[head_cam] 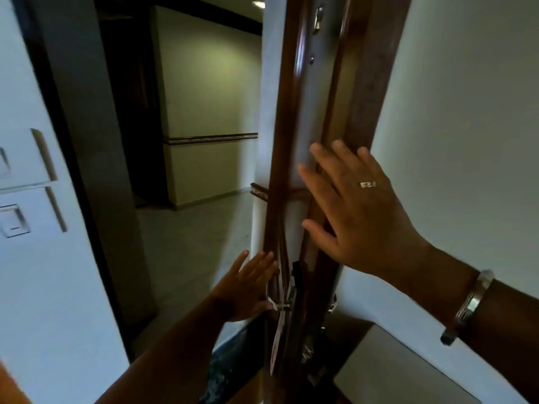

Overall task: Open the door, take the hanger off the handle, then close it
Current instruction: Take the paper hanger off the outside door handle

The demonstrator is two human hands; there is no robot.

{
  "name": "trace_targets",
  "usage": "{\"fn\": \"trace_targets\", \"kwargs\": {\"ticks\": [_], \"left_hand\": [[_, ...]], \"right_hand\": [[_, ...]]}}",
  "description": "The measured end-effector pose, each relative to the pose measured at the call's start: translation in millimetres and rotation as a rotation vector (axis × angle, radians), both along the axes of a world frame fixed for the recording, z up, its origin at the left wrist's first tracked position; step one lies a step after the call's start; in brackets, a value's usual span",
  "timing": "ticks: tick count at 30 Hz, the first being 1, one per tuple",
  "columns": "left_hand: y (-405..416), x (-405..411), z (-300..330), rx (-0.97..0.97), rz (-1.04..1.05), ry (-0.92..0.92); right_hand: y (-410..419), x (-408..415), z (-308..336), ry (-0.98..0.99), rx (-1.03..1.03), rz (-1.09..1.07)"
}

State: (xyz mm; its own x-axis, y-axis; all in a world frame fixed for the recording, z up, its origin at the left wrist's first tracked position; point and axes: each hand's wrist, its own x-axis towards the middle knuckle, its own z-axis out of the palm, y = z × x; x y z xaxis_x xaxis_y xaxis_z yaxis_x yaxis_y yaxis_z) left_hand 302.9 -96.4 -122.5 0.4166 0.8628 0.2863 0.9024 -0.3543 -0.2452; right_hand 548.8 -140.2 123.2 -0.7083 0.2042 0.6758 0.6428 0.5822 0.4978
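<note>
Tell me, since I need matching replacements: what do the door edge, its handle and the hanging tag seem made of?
The door edge looks like dark wood with a glossy varnish; light streaks run along it. The handle looks like polished metal, silvery with bright glints. The hanger seems thin white card or plastic, seen edge-on and blurred, so I cannot tell which.

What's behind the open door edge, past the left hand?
Past the door edge: a corridor with tiled floor, cream wall with a dark trim band, and one ceiling light. The left hand reaches the outer handle; the hanger there shows only partly.
</note>
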Motion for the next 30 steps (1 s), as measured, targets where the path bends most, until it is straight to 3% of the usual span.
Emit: {"fn": "trace_targets", "kwargs": {"ticks": [8,11,15,20,30], "left_hand": [[71,55,-8,-0.143,-0.442,0.037],[88,77,-19,-0.160,-0.513,0.054],[101,108,-22,-0.237,-0.567,-0.094],[108,146,-14,-0.412,-0.539,-0.231],[124,194,-17,-0.378,-0.538,-0.293]], "right_hand": [[41,2,-4,-0.483,-0.029,-0.518],[63,17,-11,-0.542,-0.075,-0.684],[84,41,-7,-0.567,-0.080,-0.871],[103,78,-4,-0.658,-0.041,-1.005],[127,126,-6,-0.708,0.030,-1.021]]}}
